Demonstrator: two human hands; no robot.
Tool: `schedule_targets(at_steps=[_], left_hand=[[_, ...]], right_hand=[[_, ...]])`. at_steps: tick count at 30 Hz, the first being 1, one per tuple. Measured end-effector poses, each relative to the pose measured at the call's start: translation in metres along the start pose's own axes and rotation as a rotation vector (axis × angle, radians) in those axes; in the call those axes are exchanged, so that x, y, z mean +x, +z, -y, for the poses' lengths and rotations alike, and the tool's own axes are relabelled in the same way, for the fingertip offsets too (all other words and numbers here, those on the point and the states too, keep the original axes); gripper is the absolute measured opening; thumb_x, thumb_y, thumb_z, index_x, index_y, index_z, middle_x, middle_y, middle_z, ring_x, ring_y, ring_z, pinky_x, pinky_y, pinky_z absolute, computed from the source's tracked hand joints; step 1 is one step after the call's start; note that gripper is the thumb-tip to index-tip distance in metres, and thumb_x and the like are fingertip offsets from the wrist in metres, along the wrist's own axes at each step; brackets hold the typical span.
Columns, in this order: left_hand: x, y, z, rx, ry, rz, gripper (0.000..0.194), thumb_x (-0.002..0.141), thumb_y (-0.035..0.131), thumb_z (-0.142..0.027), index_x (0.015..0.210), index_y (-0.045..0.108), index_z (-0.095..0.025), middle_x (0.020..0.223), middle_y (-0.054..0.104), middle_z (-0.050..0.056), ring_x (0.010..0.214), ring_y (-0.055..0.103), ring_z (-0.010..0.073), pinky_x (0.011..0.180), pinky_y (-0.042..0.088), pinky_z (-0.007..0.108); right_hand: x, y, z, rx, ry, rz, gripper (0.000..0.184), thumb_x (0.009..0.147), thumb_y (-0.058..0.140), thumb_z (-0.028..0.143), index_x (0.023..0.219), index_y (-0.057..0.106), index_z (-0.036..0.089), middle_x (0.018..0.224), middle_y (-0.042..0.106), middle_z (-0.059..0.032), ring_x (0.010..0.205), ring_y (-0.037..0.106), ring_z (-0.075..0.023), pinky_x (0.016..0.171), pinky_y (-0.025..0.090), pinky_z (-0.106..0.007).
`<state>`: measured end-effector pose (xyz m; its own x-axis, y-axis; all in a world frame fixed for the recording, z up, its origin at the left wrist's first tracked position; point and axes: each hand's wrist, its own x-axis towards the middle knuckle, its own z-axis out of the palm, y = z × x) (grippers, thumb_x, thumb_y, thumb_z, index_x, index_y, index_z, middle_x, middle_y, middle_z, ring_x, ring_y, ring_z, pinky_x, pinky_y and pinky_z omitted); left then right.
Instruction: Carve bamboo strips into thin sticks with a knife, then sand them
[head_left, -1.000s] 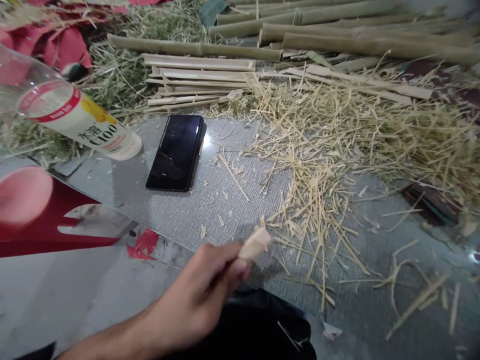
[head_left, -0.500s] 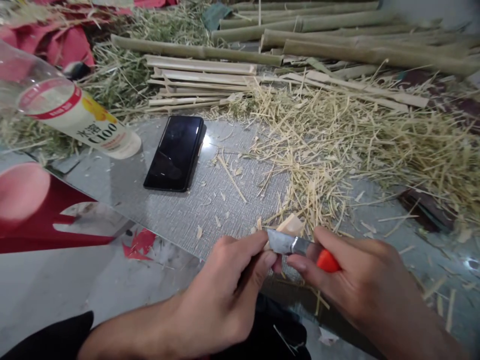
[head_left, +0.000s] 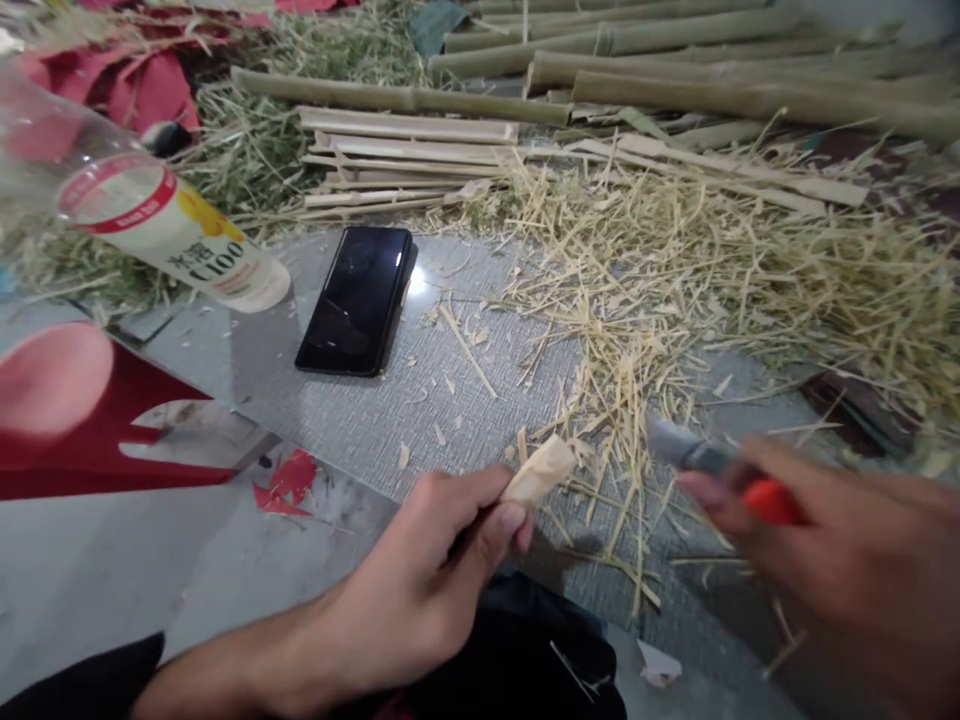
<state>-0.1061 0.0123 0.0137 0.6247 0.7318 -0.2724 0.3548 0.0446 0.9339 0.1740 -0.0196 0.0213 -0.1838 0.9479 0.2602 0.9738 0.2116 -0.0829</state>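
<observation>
My left hand is closed around a short, pale piece of bamboo, whose upper end sticks out past the thumb and forefinger. Off to the right, my right hand grips a knife with a grey blade and a red-orange handle. Blade and hand are smeared by motion, and the blade is apart from the bamboo piece. Below both of them lie loose shavings on the grey textured tabletop.
A black phone lies left of centre, beside a tall plastic bottle. Split bamboo strips and bamboo poles lie at the back. Shavings heap along the right. A red stool stands at the left.
My right hand has moved the knife to the right, away from the bamboo piece, whose end now shows more fully. My left hand has shifted slightly left and keeps its hold.
</observation>
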Motion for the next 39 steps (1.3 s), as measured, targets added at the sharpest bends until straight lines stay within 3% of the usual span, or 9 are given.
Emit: schedule_targets(at_steps=[2,5,8,16,21,31,39], left_hand=[[0.004,0.005,-0.002,-0.038,0.003,-0.007,0.031,0.104,0.035,-0.029,0.078,0.048,-0.019,0.056,0.036,-0.007,0.046,0.031,0.0065,0.043,0.025,0.019],[0.008,0.01,-0.005,-0.009,0.047,-0.015,0.027,0.103,0.038,-0.025,0.081,0.05,-0.018,0.056,0.039,-0.007,0.046,0.033,0.0058,0.044,0.026,0.019],[0.007,0.012,-0.007,0.059,0.111,-0.038,0.027,0.102,0.039,-0.021,0.077,0.048,-0.018,0.058,0.043,-0.006,0.048,0.035,0.0059,0.045,0.027,0.019],[0.003,0.011,-0.011,0.254,0.135,-0.019,0.022,0.102,0.036,-0.02,0.083,0.047,-0.02,0.059,0.046,-0.006,0.048,0.036,0.0079,0.045,0.031,0.021],[0.002,0.012,-0.013,0.252,0.127,-0.001,0.027,0.103,0.033,-0.023,0.082,0.05,-0.019,0.062,0.051,-0.003,0.054,0.046,0.0096,0.047,0.033,0.021],[-0.001,0.014,-0.009,0.271,0.136,-0.084,0.025,0.103,0.037,-0.022,0.078,0.041,-0.021,0.058,0.043,-0.006,0.049,0.036,0.0082,0.045,0.029,0.021],[0.007,0.005,-0.013,0.245,0.072,0.02,0.026,0.102,0.035,-0.023,0.079,0.047,-0.02,0.059,0.044,-0.005,0.051,0.04,0.0089,0.049,0.034,0.02]], right_hand=[[0.0,0.008,0.019,0.107,-0.101,0.006,0.054,0.098,0.038,0.063,0.065,0.047,0.022,0.043,0.04,0.0055,0.034,0.038,-0.0087,0.04,0.027,-0.027],[0.003,0.017,0.044,0.204,-0.093,0.054,0.053,0.098,0.039,0.062,0.063,0.044,0.023,0.042,0.041,0.0064,0.033,0.045,-0.0094,0.039,0.026,-0.028],[0.006,0.019,0.053,0.233,-0.085,0.093,0.054,0.099,0.037,0.063,0.065,0.047,0.023,0.043,0.044,0.006,0.035,0.049,-0.0102,0.039,0.026,-0.028],[0.005,0.012,0.048,0.069,-0.173,-0.037,0.051,0.099,0.039,0.061,0.065,0.046,0.023,0.045,0.044,0.0053,0.035,0.043,-0.0105,0.041,0.024,-0.029],[0.003,0.011,0.046,0.081,-0.16,-0.061,0.05,0.098,0.042,0.059,0.065,0.046,0.022,0.044,0.041,0.0059,0.035,0.041,-0.0092,0.044,0.021,-0.029],[0.006,0.012,0.051,0.082,-0.143,-0.024,0.052,0.098,0.039,0.062,0.064,0.045,0.023,0.044,0.041,0.0055,0.035,0.042,-0.0101,0.042,0.022,-0.028],[0.007,0.01,0.028,-0.158,-0.183,-0.076,0.057,0.096,0.039,0.067,0.061,0.049,0.022,0.042,0.042,0.0029,0.034,0.04,-0.0114,0.042,0.022,-0.028]])
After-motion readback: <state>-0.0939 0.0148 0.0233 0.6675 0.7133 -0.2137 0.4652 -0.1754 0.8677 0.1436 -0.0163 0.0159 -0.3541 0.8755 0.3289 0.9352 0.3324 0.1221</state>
